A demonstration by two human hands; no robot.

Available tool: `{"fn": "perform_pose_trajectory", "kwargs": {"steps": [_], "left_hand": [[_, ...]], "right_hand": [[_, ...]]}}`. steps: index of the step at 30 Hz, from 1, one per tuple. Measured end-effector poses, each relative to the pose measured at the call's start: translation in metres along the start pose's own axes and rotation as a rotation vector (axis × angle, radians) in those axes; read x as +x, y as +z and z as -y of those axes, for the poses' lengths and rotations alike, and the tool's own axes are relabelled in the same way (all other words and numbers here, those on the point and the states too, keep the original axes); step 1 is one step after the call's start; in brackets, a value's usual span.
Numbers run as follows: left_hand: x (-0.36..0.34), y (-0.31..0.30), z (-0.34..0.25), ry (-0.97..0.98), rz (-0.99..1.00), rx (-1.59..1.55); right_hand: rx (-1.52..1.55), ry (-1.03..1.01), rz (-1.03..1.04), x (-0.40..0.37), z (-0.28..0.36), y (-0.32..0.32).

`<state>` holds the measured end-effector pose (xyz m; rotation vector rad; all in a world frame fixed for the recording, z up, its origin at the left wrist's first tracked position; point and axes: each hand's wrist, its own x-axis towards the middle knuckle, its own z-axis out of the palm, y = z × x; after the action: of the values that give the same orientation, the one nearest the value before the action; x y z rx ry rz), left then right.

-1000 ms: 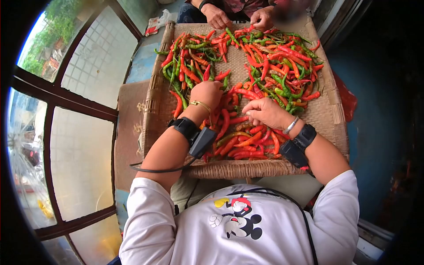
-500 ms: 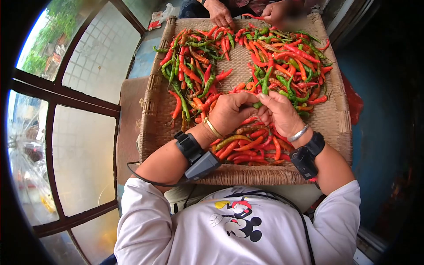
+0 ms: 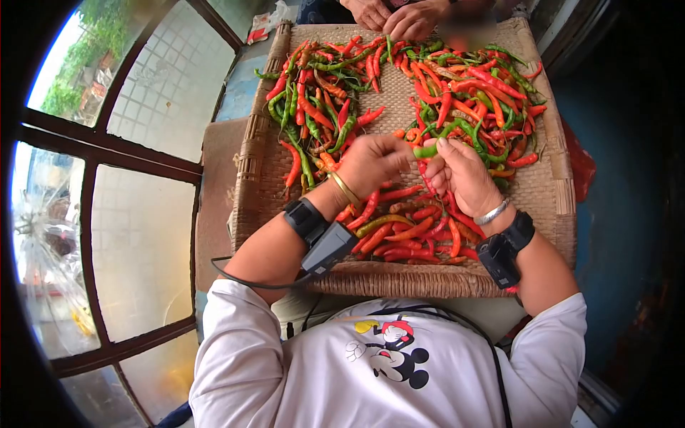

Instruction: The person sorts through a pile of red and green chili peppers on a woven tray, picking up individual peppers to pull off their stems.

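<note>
left hand (image 3: pixel 371 160) + right hand (image 3: pixel 464 178): fingers pinch 1 short green chilli pepper (image 3: pixel 426 151) | near red chilli pile (image 3: pixel 407 232) looks sorted | mixed red-green chilli heaps (image 3: pixel 471 100) likely pending

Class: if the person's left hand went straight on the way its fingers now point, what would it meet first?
The left hand points sideways at the green chili that both hands pinch; it likely meets that first, then the right hand.
</note>
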<state>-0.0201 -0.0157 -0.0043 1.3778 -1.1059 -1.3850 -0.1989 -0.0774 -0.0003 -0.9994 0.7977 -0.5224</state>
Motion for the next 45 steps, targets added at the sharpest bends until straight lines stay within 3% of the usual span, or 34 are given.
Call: {"fn": "perform_pose_trajectory", "kwargs": {"steps": [2,3,5,6,8,9,12,19,22,27,31,33,35,40,42,43,45], "left_hand": [[0.011,-0.014,0.002,0.178,-0.166,0.04],[0.014,-0.02,0.0,0.178,-0.277,-0.087],[0.028,-0.043,0.021,0.382,-0.479,0.186],[0.026,-0.051,0.016,0.39,-0.475,0.19],[0.019,-0.06,0.011,0.448,-0.597,1.151],[0.017,-0.058,0.011,0.447,-0.594,1.151],[0.014,-0.052,0.006,0.008,-0.374,1.381],[0.02,-0.06,0.015,-0.043,-0.36,1.358],[0.014,-0.06,0.009,0.064,-0.436,1.183],[0.004,-0.031,-0.017,0.277,-0.524,1.275],[-0.008,-0.007,-0.019,0.613,-0.272,1.223],[-0.013,0.004,-0.017,0.637,-0.122,1.196],[-0.016,0.012,-0.014,0.707,-0.095,1.165],[-0.011,0.007,-0.002,0.586,-0.06,1.083],[-0.005,0.0,0.005,0.453,0.07,1.125],[-0.004,-0.002,0.006,0.452,0.072,1.124],[-0.001,-0.003,0.005,0.597,0.115,0.838]], "right_hand": [[-0.073,-0.018,0.008,0.001,-0.001,-0.002],[-0.065,-0.019,0.003,0.0,-0.003,-0.002],[-0.115,-0.005,0.059,0.002,-0.003,-0.004],[-0.13,0.009,0.069,0.003,-0.003,-0.005],[-0.168,0.008,0.073,0.003,-0.001,-0.003],[-0.208,0.014,0.078,0.002,-0.001,-0.002],[-0.244,0.042,0.106,0.0,-0.002,0.0],[-0.388,0.035,0.15,-0.003,0.0,0.004],[-0.384,0.024,0.147,-0.001,-0.002,0.003],[-0.379,-0.003,0.12,-0.002,-0.005,0.004],[-0.231,0.021,0.077,-0.003,-0.005,0.005],[-0.082,0.036,0.052,-0.005,0.0,0.006],[-0.069,0.034,0.049,0.001,-0.005,-0.001],[-0.043,0.068,0.019,0.003,-0.004,-0.007],[0.056,0.076,0.034,0.004,-0.005,-0.011],[0.057,0.077,0.033,0.005,-0.005,-0.011],[0.152,0.05,0.008,0.005,-0.006,-0.011]]}}
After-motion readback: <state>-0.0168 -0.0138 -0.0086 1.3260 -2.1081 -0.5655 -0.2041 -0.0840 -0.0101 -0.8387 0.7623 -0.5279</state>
